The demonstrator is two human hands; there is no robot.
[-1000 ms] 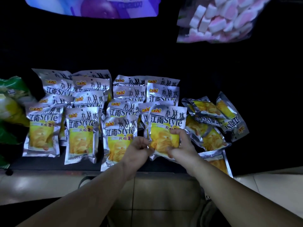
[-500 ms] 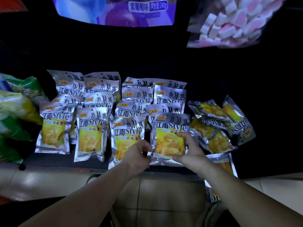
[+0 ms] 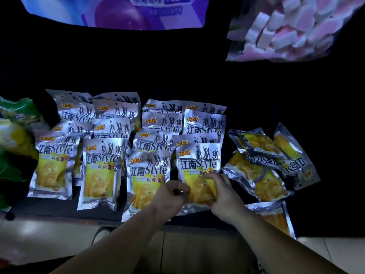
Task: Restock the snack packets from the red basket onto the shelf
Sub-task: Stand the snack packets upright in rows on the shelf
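Several silver snack packets with yellow chips printed on them stand in overlapping rows on the dark shelf (image 3: 49, 208). Both hands hold the front packet (image 3: 199, 169) of the rightmost row. My left hand (image 3: 171, 196) pinches its lower left edge with curled fingers. My right hand (image 3: 223, 194) grips its lower right side, fingers across the yellow panel. A loose heap of the same packets (image 3: 264, 167) lies to the right, some upside down. The red basket is not in view.
Green and yellow bags (image 3: 13, 145) crowd the shelf's left end. A purple packet (image 3: 118, 12) and a bag of pink and white marshmallows (image 3: 286, 30) hang above. One more silver packet (image 3: 276, 216) lies at the shelf's front edge, right of my right wrist. Tiled floor below.
The packet has stayed at the front of the rightmost row. My right fingers have slid over its face and my left hand has closed in on its left edge. The camera view shifted slightly.
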